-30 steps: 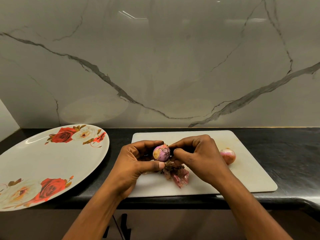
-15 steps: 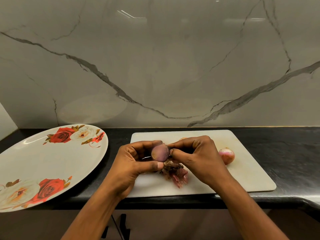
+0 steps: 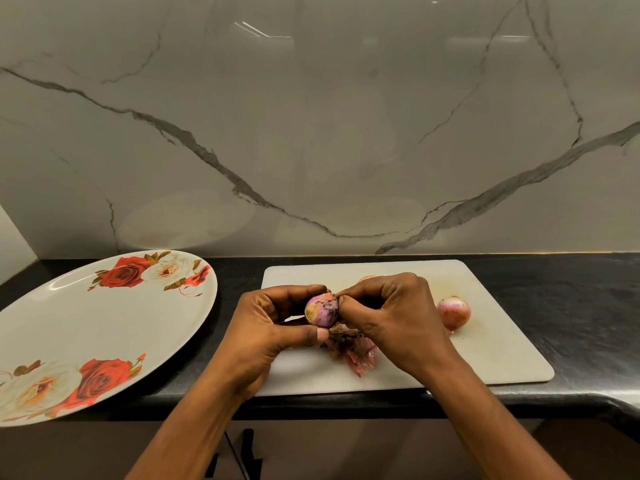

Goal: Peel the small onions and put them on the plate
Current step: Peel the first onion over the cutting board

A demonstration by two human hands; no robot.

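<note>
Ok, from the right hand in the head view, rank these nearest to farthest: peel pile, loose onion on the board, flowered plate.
1. Peel pile, just under the right hand.
2. Loose onion, on the board to its right.
3. Flowered plate, far left on the counter.

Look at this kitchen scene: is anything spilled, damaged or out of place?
Only one thing: the flowered plate hangs over the front edge of the black counter, so a knock might tip it. The heap of onion skins on the cutting board is just peeling waste.

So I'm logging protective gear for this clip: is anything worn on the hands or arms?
No. The left hand and right hand are bare: no gloves, rings, watch or bands show. Both forearms are uncovered to the frame's bottom edge, with no sleeves in view.
</note>
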